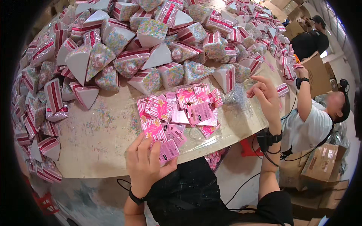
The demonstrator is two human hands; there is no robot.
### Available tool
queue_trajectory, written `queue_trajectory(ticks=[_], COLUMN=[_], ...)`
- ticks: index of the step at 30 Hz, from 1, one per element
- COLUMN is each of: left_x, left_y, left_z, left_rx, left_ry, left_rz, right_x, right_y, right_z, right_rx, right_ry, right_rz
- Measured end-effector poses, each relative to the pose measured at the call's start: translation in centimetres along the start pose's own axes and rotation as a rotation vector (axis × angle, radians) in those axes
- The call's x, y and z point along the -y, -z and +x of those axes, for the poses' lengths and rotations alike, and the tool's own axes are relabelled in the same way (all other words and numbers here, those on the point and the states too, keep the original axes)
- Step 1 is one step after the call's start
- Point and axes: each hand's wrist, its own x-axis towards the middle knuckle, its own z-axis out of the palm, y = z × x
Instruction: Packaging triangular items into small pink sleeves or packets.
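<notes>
My left hand (145, 160) is closed at the table's near edge, its fingers and thumb around a small pink tag card (168, 151). More pink and white tag cards (188, 107) are spread in a loose heap on a clear plastic sheet just beyond it. My right hand (265, 96) is raised at the right side of the table, fingers curled in. Whatever its fingertips pinch, if anything, is too thin to make out. Next to those fingertips lies a tangle of fine clear plastic strands (238, 98).
Toy cake slices (152, 32) with sprinkles and red glitter layers are piled across the far and left parts of the wooden table (90, 150). On the right, a co-worker in a white shirt (307, 122) reaches to the pile. Cardboard boxes (320, 162) stand behind that person.
</notes>
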Motion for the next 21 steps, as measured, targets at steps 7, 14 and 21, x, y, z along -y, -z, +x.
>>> queue_trajectory(ticks=[7, 14, 21], left_x=[-0.3, -0.2, -0.3], left_y=[0.1, 0.0, -0.3], left_z=[0.1, 0.1, 0.2], left_rx=[-0.024, 0.011, 0.018], left_ry=[0.001, -0.007, 0.005], left_rz=[0.054, 0.003, -0.009], right_x=[-0.4, -0.7, -0.8], right_y=[-0.6, 0.2, 0.3], right_z=[-0.4, -0.8, -1.8], right_rx=[-0.080, -0.199, -0.339], right_ry=[-0.005, 0.050, 0.002], right_rz=[0.090, 0.036, 0.274])
